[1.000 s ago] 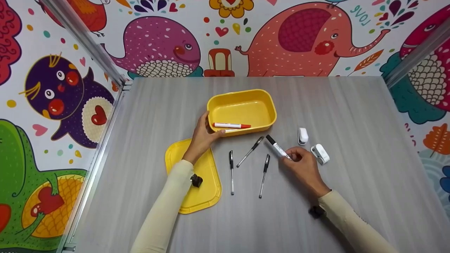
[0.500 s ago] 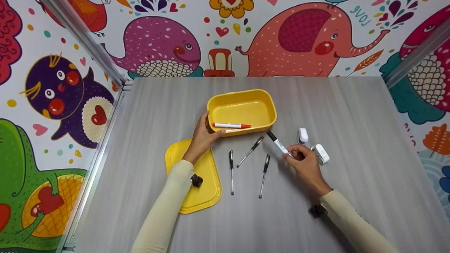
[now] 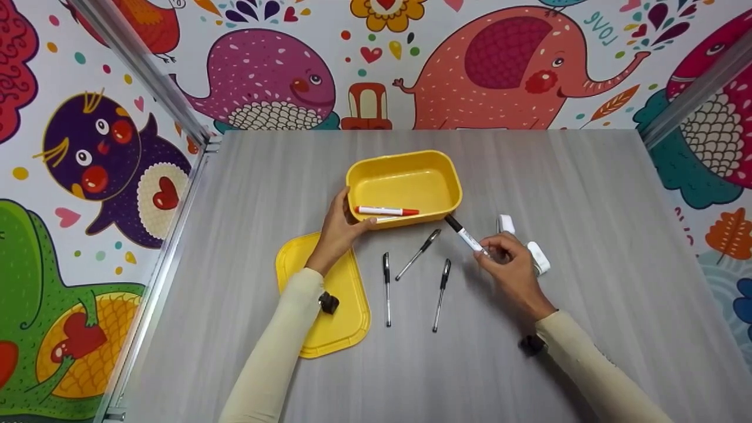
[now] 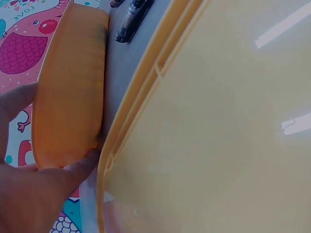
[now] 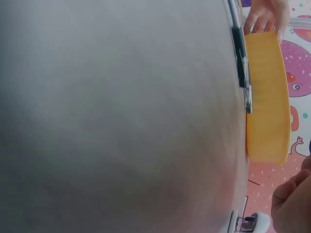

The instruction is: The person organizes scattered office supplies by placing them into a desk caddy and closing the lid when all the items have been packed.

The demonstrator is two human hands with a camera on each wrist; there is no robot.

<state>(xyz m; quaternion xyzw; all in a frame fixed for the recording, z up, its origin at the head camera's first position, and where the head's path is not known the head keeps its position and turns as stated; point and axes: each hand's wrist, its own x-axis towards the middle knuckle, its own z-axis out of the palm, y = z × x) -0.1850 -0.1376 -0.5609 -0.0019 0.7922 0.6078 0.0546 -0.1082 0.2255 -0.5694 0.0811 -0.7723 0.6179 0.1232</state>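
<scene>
In the head view my left hand (image 3: 338,232) grips the near left corner of a yellow box (image 3: 432,214), thumb over the rim; the left wrist view shows the hand (image 4: 43,189) against the box's side (image 4: 70,92). A red-capped marker (image 3: 385,210) and another white item (image 3: 388,218) lie inside along the near wall. My right hand (image 3: 512,273) pinches a white marker (image 3: 470,239) by its rear end, the black cap pointing at the box's near right corner, outside it. The right wrist view shows part of that hand (image 5: 294,201) at the right edge.
Three black-capped pens (image 3: 387,288) (image 3: 418,254) (image 3: 442,294) lie in front of the box. Two white stapler-like items (image 3: 505,224) (image 3: 539,257) are beside my right hand. A yellow lid (image 3: 343,305) lies under my left forearm. Patterned walls stand behind and left.
My right hand has shifted the black-capped marker slightly up toward the box's near right corner, and now partly covers the white items. My left hand has stayed on the box.
</scene>
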